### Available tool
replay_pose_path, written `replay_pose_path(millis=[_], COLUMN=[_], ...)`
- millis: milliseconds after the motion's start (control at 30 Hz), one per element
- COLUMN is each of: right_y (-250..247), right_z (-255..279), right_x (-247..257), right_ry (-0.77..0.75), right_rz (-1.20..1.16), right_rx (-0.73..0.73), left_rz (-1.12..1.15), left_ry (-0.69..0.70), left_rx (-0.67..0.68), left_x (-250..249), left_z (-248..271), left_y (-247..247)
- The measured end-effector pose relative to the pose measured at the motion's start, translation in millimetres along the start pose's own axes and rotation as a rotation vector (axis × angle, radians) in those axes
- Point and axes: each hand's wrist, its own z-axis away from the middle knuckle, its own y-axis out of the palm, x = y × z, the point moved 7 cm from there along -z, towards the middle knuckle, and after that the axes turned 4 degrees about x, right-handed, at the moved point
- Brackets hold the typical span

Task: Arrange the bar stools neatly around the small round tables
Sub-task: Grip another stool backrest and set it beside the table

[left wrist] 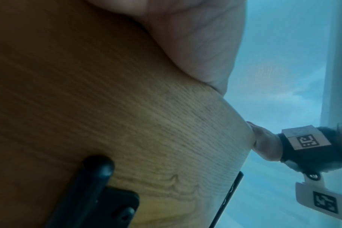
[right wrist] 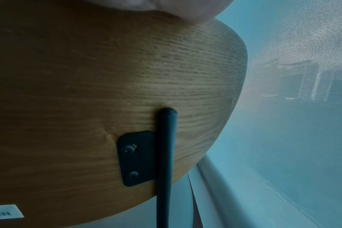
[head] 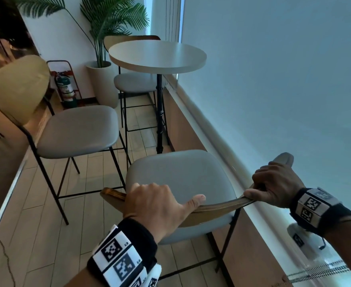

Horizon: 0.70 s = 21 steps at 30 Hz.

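Both hands, left hand point(head: 158, 201) and right hand point(head: 274, 183), are gripping the grey-cushioned bar stool's curved wooden backrest point(head: 216, 208), steering it toward the round white tabletop point(head: 158, 55).

The head camera looks from above, forward and down, over both wrists toward the round table point(head: 157, 55) and the window blind point(head: 274, 79). The left wrist camera sits very near the wooden backrest point(left wrist: 107, 108) and faces right toward the blind. The right wrist camera also looks closely at this backrest, with the blind beside it. All three views share the backrest.
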Motion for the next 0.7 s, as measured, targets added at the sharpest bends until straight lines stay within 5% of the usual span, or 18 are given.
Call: replay_pose_path(millis=[566,700], right_y=[8,5], right_z=[1,4], right_x=[-6,-4], right_ry=[0.013,0.051], right_rz=[-0.105,-0.106], right_rx=[0.082,0.075], left_rz=[0.005,0.121], left_ry=[-0.011,0.122], left_rx=[-0.109,-0.237], left_x=[-4,-2], left_z=[-3,4], left_y=[-3,-10])
